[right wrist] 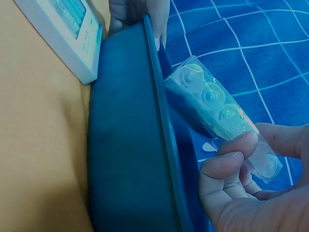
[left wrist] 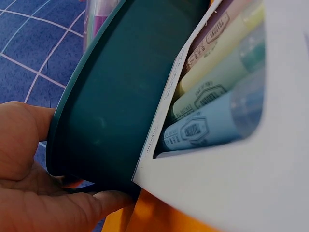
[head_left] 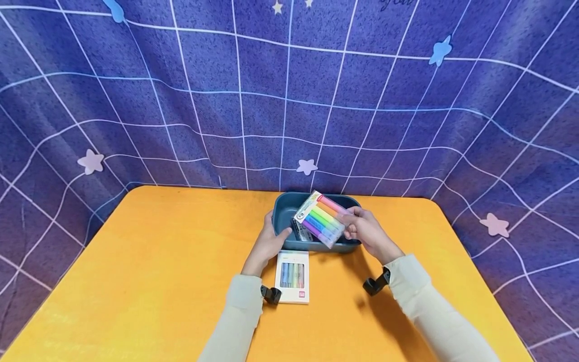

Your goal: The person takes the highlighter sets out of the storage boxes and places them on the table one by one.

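My right hand (head_left: 365, 230) pinches one end of a clear pack of highlighters (head_left: 322, 219) in several bright colours, tilted over the dark teal bin (head_left: 282, 213). In the right wrist view the pack's end (right wrist: 212, 96) shows round pen ends, with thumb and fingers on its near corner. My left hand (head_left: 268, 244) holds the bin's left end, thumb at the rim; in the left wrist view, the fingers are around the bin's wall (left wrist: 106, 111). Partly hidden beneath the highlighters, a dark-and-clear package (head_left: 303, 232) lies inside the bin.
A white box of pastel pens (head_left: 292, 296) with a window lies on the orange table (head_left: 181, 261) in front of the bin, beside my left wrist. Behind the table's far edge hangs a blue grid-patterned cloth (head_left: 267, 115) with stars.
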`<control>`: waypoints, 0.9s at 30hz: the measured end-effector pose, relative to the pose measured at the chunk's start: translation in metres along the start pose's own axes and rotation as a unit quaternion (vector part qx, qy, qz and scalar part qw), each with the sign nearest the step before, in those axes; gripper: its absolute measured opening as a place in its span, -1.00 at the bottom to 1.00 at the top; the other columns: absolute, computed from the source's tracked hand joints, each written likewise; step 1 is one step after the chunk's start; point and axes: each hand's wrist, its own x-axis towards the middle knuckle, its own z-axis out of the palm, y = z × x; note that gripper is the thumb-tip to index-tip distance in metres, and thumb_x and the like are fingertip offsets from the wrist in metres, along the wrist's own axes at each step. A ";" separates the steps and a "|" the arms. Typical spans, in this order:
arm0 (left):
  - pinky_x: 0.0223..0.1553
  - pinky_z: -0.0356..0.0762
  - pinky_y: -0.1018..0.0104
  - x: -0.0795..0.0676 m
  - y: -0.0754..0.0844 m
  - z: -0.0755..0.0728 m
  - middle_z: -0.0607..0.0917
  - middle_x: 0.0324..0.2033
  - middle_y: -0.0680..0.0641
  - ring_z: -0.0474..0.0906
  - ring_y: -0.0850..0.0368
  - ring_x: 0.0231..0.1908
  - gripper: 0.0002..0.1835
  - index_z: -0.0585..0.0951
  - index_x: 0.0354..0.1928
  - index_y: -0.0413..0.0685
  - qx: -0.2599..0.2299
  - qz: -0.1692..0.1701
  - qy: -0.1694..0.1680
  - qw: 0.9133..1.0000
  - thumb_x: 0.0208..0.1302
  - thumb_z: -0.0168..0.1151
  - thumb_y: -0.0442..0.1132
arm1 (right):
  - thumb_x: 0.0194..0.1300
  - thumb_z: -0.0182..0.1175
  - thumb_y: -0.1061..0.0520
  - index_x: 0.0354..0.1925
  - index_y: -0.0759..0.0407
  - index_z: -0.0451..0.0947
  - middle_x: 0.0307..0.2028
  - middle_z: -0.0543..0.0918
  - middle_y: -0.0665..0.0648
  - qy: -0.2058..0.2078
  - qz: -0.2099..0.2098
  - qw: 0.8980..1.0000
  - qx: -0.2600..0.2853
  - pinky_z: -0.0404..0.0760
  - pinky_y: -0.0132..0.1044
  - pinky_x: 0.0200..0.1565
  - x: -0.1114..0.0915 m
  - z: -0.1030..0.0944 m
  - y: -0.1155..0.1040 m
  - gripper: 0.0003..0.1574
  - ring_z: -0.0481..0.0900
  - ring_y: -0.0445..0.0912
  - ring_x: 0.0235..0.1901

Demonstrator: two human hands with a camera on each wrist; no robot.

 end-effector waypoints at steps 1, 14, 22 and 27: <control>0.53 0.04 -0.25 0.000 0.000 0.000 0.21 0.53 -0.24 0.13 -0.20 0.53 -0.20 -0.09 0.60 0.09 0.001 0.001 0.000 1.000 0.50 0.11 -0.18 | 0.45 0.12 0.16 -0.15 0.20 0.32 -0.48 0.51 -0.07 -0.002 -0.001 1.000 0.000 0.48 -0.50 -0.46 -0.001 0.000 0.000 -0.83 0.40 -0.26 -0.60; 0.53 0.04 -0.25 0.001 -0.002 0.000 0.21 0.54 -0.23 0.12 -0.20 0.53 -0.20 -0.08 0.59 0.10 0.004 0.006 -0.001 1.000 0.50 0.11 -0.19 | 0.45 0.12 0.17 -0.16 0.21 0.31 -0.50 0.44 -0.06 -0.004 -0.010 1.000 0.010 0.45 -0.51 -0.48 -0.005 0.000 0.003 -0.83 0.37 -0.27 -0.61; 0.54 0.01 -0.27 0.000 -0.001 0.000 0.15 0.56 -0.22 0.06 -0.20 0.56 -0.19 -0.11 0.60 0.11 0.007 -0.001 -0.003 1.000 0.50 0.10 -0.18 | 0.46 0.12 0.17 -0.16 0.21 0.31 -0.49 0.43 -0.06 -0.008 -0.010 1.000 0.010 0.46 -0.49 -0.46 -0.009 0.002 0.003 -0.83 0.35 -0.25 -0.58; 0.53 0.02 -0.29 -0.001 0.001 0.000 0.15 0.56 -0.23 0.07 -0.22 0.55 -0.20 -0.11 0.60 0.10 0.011 -0.002 -0.004 1.000 0.50 0.10 -0.18 | 0.46 0.11 0.17 -0.13 0.22 0.31 -0.48 0.45 -0.05 -0.010 -0.010 1.000 0.014 0.46 -0.50 -0.47 -0.010 0.003 0.004 -0.82 0.36 -0.24 -0.58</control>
